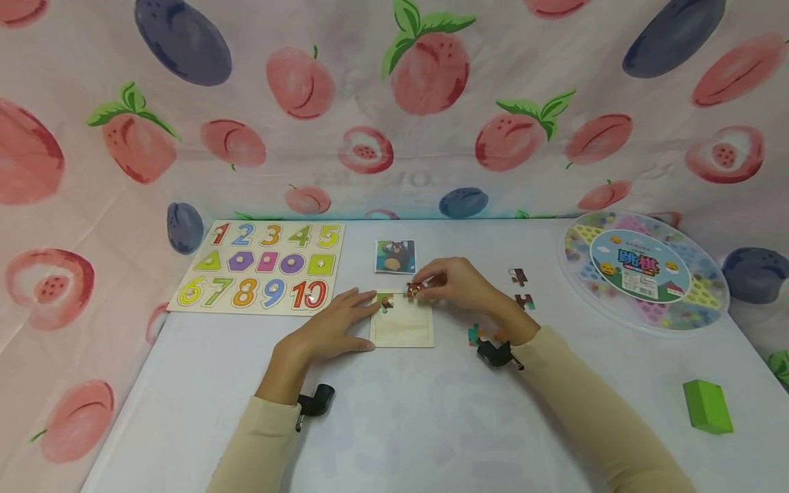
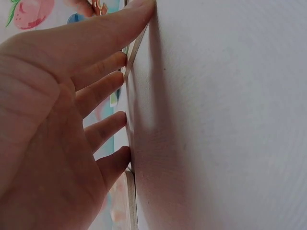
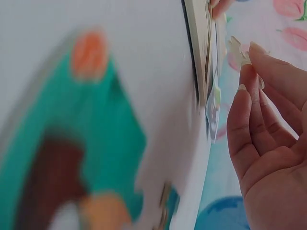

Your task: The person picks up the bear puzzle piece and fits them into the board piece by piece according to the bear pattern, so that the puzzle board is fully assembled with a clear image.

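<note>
A square wooden puzzle tray (image 1: 402,329) lies on the table with one puzzle piece (image 1: 386,302) in its upper left corner. My right hand (image 1: 459,284) pinches a brown puzzle piece with a bear's face (image 1: 415,291) over the tray's upper right part. In the right wrist view this piece (image 3: 237,51) shows edge-on between thumb and fingertips. My left hand (image 1: 335,325) rests at the tray's left side, fingers spread and fairly straight, thumb near the lower left corner. Just behind the tray lies a square picture card of a bear (image 1: 395,257).
Right of the tray are loose puzzle pieces: one dark (image 1: 518,276), another (image 1: 524,302) below it, and a teal one (image 1: 474,335) near my right wrist. A number-and-shape board (image 1: 255,274) lies left, a round game box (image 1: 644,270) right, and a green block (image 1: 707,407) at front right.
</note>
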A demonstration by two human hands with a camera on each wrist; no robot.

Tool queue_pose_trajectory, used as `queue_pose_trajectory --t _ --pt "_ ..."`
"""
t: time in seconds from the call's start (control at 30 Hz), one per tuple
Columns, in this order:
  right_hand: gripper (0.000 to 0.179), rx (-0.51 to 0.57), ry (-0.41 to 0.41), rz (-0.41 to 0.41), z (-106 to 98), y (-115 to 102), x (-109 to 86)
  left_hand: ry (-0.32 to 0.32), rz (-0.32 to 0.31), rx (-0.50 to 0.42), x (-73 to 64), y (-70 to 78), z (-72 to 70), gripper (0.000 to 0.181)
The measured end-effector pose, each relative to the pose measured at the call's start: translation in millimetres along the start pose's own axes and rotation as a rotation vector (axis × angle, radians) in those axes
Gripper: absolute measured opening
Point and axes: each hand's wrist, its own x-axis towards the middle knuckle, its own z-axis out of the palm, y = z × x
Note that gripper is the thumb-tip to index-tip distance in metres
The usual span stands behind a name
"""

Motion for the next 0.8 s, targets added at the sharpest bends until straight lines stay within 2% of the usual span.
queue_pose_trajectory --t 0.4,0.67,0.8 --pt "0.026 -0.008 -0.042 -0.042 18 -16 8.9 -0.009 -0.012 -0.009 1.0 -0.9 -0.3 0.074" --pt "0.021 -0.061 -0.071 0.009 27 -13 11.7 0.001 0.011 -0.012 1.2 -1.5 0.3 0.074" --pt "0.021 -0.102 -0.066 0.025 26 -14 12.1 0.0 0.003 -0.013 0.9 -1.7 -0.3 0.074"
